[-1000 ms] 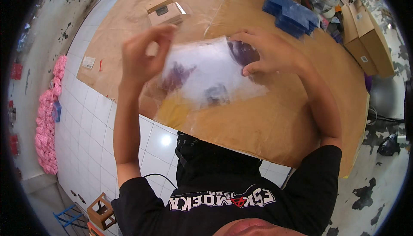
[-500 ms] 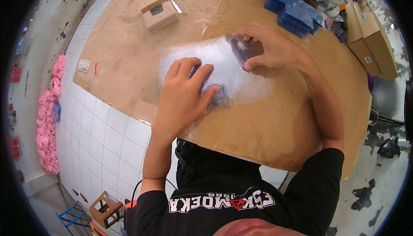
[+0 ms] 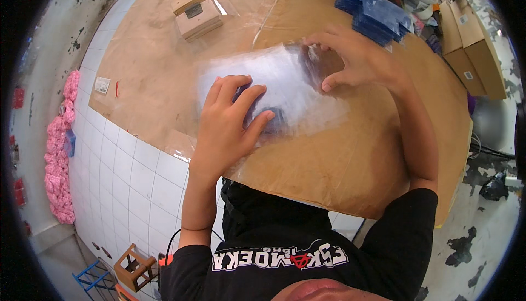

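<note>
A stack of clear plastic sheets [image 3: 285,76] lies on the brown-covered table in front of me, shiny with glare. My left hand [image 3: 230,117] rests on its left part, palm down with the fingers spread. Beneath and beside that hand's fingertips, parts of the plastic look bluish. At the stack's right edge is my right hand [image 3: 353,62], its thumb and fingers apart in a wide curve. Its fingertips are at the far right corner and its thumb is beside the edge; whether they touch the plastic I cannot tell.
Toward the far left of the table [image 3: 350,164] sits a small bundle of brown cardboard pieces [image 3: 198,16]. Blue-tinted plastic pieces [image 3: 372,13] are piled at the far right, near clutter and cardboard boxes [image 3: 471,49]. A white label [image 3: 102,85] lies near the left edge.
My right hand has shifted slightly right, its thumb drawing off the sheets' edge. My left hand has stayed on the stack, moving slightly left in the view along with the scene.
</note>
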`<state>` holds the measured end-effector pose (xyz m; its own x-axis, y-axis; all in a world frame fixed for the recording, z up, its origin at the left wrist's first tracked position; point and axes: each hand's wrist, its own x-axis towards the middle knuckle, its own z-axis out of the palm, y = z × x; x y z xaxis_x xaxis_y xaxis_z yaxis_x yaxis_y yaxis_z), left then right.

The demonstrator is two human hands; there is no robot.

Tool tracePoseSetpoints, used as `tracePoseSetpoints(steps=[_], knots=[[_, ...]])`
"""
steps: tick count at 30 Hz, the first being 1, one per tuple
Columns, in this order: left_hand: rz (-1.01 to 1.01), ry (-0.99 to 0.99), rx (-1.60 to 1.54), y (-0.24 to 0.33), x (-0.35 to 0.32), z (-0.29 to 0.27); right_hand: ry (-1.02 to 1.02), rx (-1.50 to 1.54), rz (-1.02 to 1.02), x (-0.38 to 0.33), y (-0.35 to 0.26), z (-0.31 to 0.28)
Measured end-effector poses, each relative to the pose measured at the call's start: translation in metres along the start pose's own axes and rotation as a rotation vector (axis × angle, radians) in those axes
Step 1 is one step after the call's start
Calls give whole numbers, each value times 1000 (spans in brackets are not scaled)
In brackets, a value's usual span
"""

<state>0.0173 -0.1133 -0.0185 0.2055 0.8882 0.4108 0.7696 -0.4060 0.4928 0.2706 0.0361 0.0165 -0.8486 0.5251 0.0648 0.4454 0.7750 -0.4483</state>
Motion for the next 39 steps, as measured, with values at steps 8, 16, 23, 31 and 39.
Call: tracePoseSetpoints(steps=[8, 16, 23, 31, 39], knots=[[-7, 9, -20, 0, -1, 0, -13, 9, -6, 1, 0, 3], [-17, 8, -20, 2, -1, 0, -55, 61, 58, 1, -2, 4], [8, -7, 4, 5, 0, -1, 25, 63, -5, -3, 5, 10], [5, 0, 14, 4, -1, 0, -129, 75, 111, -3, -10, -5], [-14, 21, -9, 3, -1, 0, -96, 227, -18, -9, -21, -31]])
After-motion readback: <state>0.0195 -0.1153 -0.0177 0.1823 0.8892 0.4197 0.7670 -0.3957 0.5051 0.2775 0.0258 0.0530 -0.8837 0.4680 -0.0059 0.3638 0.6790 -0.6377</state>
